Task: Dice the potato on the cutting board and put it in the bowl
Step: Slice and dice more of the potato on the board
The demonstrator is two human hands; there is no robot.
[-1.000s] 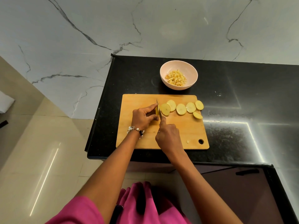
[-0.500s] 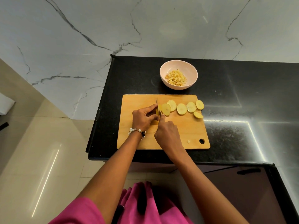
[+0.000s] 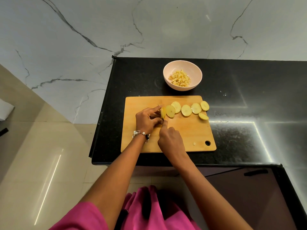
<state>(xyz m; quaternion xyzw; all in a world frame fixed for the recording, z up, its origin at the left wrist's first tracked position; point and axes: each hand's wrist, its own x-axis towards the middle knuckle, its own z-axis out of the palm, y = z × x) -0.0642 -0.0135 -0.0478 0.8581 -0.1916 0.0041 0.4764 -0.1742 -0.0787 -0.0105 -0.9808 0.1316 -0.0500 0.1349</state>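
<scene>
- Marble wall [image 3: 83,39] with dark veins rises behind a black tabletop [image 3: 249,113]; beige floor tiles [image 3: 41,155] lie off its left edge.
- On the tabletop lies a wooden board [image 3: 187,138], the landmark for the places below, with a round hole [image 3: 207,143] in its near right corner.
- Just beyond the board's far edge stands a pink bowl [image 3: 182,63], apart from the board, with diced potato [image 3: 180,79] heaped inside.
- Along the far half of the board runs a row of round slices [image 3: 186,110], some overlapping; one smaller slice [image 3: 203,116] lies just nearer than the row's right end.
- At the row's left end, on the board, the left hand [image 3: 146,121] holds the potato end piece [image 3: 163,113] on edge, its fingers [image 3: 157,109] curled round it and pinching it from the left.
- Beside it the right hand [image 3: 171,140] grips a knife; its fingers are closed round the handle, which they hide, with the forefinger stretched toward the end piece.
- Only a thin strip of the knife blade [image 3: 163,119] shows, right against the end piece.
- A small potato crumb [image 3: 194,143] sits on the board just left of the hole.
- A beaded bracelet [image 3: 141,133] circles the left wrist above the board's near left part.
- Pink clothing [image 3: 149,213] fills the lower edge, nearer than the board.
</scene>
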